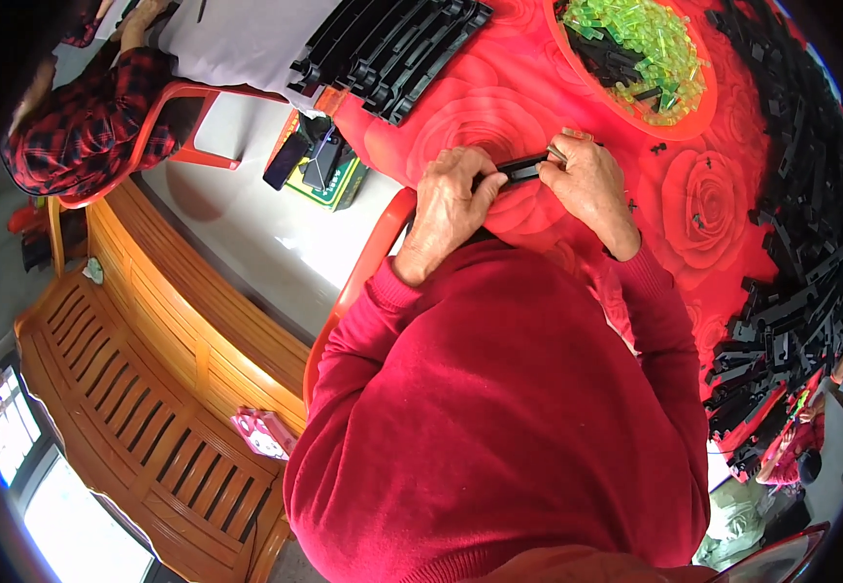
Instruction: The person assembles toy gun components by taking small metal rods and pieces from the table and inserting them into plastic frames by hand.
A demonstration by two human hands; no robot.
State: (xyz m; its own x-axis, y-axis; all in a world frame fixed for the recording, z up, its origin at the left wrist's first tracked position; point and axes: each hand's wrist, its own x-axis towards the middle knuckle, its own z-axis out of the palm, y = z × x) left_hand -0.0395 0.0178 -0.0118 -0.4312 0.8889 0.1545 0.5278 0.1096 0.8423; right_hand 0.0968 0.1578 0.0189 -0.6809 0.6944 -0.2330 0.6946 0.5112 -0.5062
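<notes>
Gripping a slim black plastic strip (519, 170) w/ both hands, left hand (451, 194) wrapped round one end, right hand (587, 185) pinching the other, just above the rose-print red tablecloth (499, 117). Round orange bowl (625, 117) of glossy green bits nearby; jagged black parts pile (810, 214) at right.

Both forearms, in red sleeves, reach forward from the body and bend inward so the hands meet close together. The left hand (449, 194) is curled with knuckles up, fingers closed. The right hand (589, 185) faces it, fingers pinched at the tips.
</notes>
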